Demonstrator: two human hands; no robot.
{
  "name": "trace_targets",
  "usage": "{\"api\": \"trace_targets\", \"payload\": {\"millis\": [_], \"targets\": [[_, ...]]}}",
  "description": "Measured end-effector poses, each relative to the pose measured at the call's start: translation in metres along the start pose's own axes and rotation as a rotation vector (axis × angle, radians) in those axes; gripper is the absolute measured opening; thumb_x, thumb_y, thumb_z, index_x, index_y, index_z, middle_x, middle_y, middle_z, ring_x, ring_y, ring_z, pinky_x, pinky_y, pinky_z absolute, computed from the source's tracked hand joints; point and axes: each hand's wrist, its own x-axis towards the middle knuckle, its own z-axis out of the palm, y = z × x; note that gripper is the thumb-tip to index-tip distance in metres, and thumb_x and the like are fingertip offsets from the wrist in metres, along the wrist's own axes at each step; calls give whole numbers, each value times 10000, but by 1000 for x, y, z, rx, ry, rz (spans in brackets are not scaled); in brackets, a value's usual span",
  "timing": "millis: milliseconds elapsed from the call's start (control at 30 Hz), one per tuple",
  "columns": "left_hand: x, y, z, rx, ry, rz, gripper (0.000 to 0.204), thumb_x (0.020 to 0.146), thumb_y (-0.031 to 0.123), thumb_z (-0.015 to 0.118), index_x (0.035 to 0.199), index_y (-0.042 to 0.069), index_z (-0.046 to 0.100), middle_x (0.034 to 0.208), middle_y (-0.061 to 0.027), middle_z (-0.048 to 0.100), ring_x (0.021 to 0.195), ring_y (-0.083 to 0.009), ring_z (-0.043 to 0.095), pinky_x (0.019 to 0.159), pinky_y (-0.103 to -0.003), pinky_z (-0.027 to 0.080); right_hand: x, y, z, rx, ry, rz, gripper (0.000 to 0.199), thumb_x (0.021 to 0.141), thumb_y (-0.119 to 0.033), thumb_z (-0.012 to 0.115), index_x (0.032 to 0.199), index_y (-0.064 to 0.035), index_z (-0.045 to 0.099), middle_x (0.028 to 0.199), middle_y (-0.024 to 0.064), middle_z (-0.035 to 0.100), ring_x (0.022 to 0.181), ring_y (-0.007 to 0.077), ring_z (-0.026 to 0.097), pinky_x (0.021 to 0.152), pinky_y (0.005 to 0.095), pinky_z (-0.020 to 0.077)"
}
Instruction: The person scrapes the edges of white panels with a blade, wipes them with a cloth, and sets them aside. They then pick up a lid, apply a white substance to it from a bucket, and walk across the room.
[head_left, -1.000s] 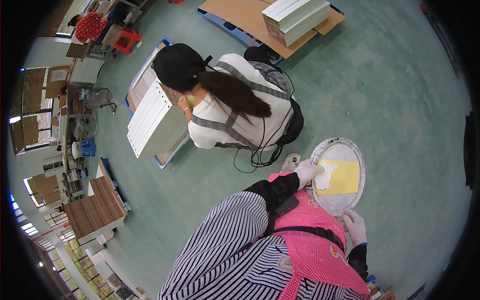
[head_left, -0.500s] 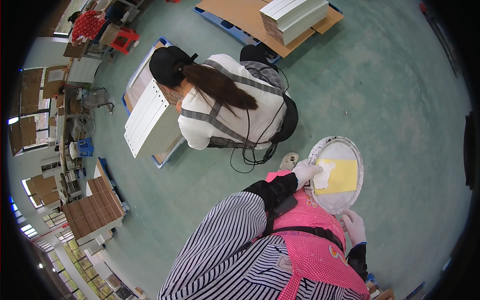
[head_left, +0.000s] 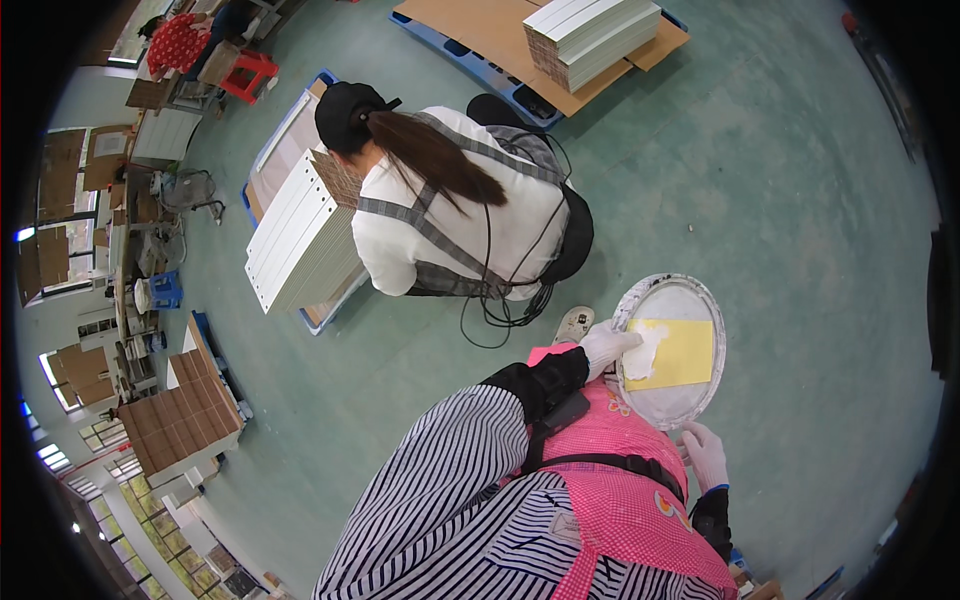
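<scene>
A round white tray (head_left: 700,300) is steadied at its near rim by the gloved right hand (head_left: 706,452), while a white cloth (head_left: 645,350) is pressed by the clenched left hand (head_left: 606,345) onto the yellow sheet (head_left: 685,352) lying inside it. Harder pressure could tip the tray.

A green floor (head_left: 800,200) fills the room. A blue pallet (head_left: 480,60) at its far edge bears brown cardboard (head_left: 480,25) and a stack of white boards (head_left: 590,35). Left of the pallet stands a red stool (head_left: 250,75); nearer, beyond it, bright windows (head_left: 60,365) and wooden shelves (head_left: 180,425) line the left wall
</scene>
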Motion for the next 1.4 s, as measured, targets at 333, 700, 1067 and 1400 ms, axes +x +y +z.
{"api": "trace_targets", "payload": {"millis": [333,700,1067,1400], "targets": [[2,-8,8,-46,8,21,382,816,154,741,1109,-50,605,903,-84,684,698,-141,645,592,-277,521,10,17,-7,-1,-13,-12,362,952,-124,558,1275,37,579,921,107,682,658,147,640,559,280,534],[2,-3,14,9,10,30,358,824,182,731,1105,-15,629,854,-51,676,618,-103,597,520,-258,472,14,23,-9,4,3,-22,357,955,-123,554,1276,32,583,902,89,678,675,139,640,572,277,525],[4,-5,16,-23,-6,53,351,831,171,723,1112,-14,621,869,-49,676,610,-96,594,513,-250,464,9,18,-13,-11,16,-23,345,957,-127,554,1266,21,598,885,74,682,677,118,626,586,263,510],[-3,-7,19,-199,-69,131,316,844,122,709,1118,-16,629,931,-78,702,712,-129,662,591,-258,521,-1,16,-14,0,14,-11,346,955,-117,564,1270,24,596,893,72,687,685,119,628,587,263,512]]}}
